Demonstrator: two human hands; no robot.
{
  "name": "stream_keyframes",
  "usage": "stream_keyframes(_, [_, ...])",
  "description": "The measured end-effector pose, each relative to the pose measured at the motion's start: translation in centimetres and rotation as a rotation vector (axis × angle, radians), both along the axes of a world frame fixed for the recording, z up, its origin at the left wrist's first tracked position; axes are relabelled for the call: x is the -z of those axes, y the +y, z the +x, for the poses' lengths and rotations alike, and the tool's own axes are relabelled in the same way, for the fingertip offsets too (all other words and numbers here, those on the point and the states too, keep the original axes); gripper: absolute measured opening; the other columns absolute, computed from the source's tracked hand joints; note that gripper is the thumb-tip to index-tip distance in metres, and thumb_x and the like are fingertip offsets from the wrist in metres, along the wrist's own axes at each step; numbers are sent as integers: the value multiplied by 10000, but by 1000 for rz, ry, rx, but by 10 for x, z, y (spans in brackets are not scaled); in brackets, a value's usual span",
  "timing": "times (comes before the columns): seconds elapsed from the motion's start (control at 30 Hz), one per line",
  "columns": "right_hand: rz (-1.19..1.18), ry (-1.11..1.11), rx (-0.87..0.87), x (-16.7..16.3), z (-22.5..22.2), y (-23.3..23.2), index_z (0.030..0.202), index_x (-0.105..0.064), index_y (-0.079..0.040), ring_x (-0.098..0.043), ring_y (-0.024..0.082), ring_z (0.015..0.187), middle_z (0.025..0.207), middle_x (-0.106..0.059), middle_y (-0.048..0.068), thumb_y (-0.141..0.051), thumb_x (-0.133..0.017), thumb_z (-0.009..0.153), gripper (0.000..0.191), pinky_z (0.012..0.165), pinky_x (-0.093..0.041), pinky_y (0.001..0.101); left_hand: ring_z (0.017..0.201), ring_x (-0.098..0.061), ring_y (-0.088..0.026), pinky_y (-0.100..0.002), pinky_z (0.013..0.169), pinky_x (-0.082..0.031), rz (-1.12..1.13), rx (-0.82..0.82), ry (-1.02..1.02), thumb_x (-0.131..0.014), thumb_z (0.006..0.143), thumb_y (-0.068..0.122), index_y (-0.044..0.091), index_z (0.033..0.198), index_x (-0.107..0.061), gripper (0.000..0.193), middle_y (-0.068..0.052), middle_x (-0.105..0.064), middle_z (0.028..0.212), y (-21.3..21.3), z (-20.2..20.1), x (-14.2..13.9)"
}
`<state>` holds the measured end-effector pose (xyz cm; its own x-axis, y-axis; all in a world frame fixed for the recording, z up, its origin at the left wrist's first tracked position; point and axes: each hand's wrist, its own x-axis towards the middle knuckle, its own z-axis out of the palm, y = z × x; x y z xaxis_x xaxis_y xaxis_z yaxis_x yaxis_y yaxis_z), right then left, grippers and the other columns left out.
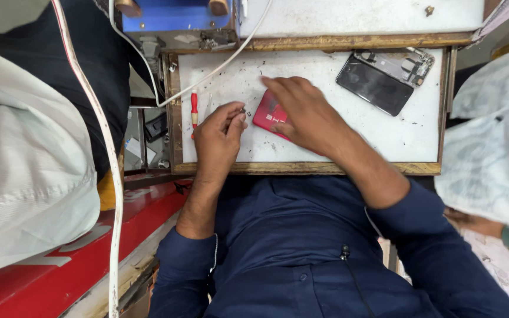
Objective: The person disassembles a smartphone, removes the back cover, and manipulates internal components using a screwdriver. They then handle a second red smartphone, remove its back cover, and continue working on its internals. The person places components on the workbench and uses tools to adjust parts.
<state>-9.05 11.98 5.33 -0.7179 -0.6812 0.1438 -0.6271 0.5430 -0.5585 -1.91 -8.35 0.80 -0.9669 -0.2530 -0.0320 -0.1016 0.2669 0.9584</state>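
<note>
Red phone [268, 115] lies on the white tray [325, 141], pinned flat under your spread right hand [301, 115] so it stays put. Your left hand [222, 132], just beside it, pinches something tiny, perhaps a screw; I cannot tell. Most of the phone is hidden. A red screwdriver [194, 109] rests nearby.

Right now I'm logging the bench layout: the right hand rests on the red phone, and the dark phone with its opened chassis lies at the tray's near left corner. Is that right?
Not quite. The head view shows the right hand on the red phone, but the dark phone and its opened chassis lie at the far right corner of the tray, not the near left.
</note>
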Motion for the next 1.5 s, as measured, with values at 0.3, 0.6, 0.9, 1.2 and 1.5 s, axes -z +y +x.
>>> stream_keyframes(0.3, [97, 99, 189, 41, 46, 36, 1400, -613, -45, -430, 418, 1412, 1499, -521, 200, -329, -811, 852, 648, 1186, -329, 575, 812, -747, -248, -341, 734, -591, -367, 35, 99, -734, 914, 70, 70, 1061, -767, 151, -89, -745, 948, 20, -30, 14])
stream_keyframes(0.6, [125, 105, 197, 51, 43, 38, 1403, -621, -67, -442, 391, 1421, 1496, -526, 191, -367, -793, 869, 636, 1195, -318, 585, 765, -742, -216, -345, 697, -590, -462, 62, 17, -748, 902, 128, 102, 1036, -780, 140, -57, -742, 894, 25, -50, 15])
stream_keyframes(0.9, [124, 92, 201, 55, 40, 43, 1416, -623, -77, -436, 378, 1422, 1491, -527, 182, -395, -783, 885, 640, 1197, -312, 585, 749, -746, -184, -329, 676, -594, -490, 70, -15, -735, 917, 133, 103, 1044, -777, 138, -38, -737, 886, 31, -54, 18])
stream_keyframes(1.2, [114, 98, 207, 55, 40, 45, 1408, -633, -86, -445, 376, 1419, 1492, -534, 171, -399, -790, 882, 632, 1193, -326, 583, 767, -729, -260, -379, 675, -580, -591, 73, 55, -742, 897, 124, 99, 1004, -776, 115, -58, -731, 916, 36, -54, 20])
stream_keyframes(1.5, [116, 91, 213, 56, 42, 46, 1414, -628, -94, -445, 371, 1423, 1492, -536, 169, -400, -806, 868, 651, 1195, -319, 589, 738, -746, -205, -342, 674, -586, -448, 37, 5, -728, 901, 118, 96, 998, -766, 107, -52, -738, 885, 33, -48, 17])
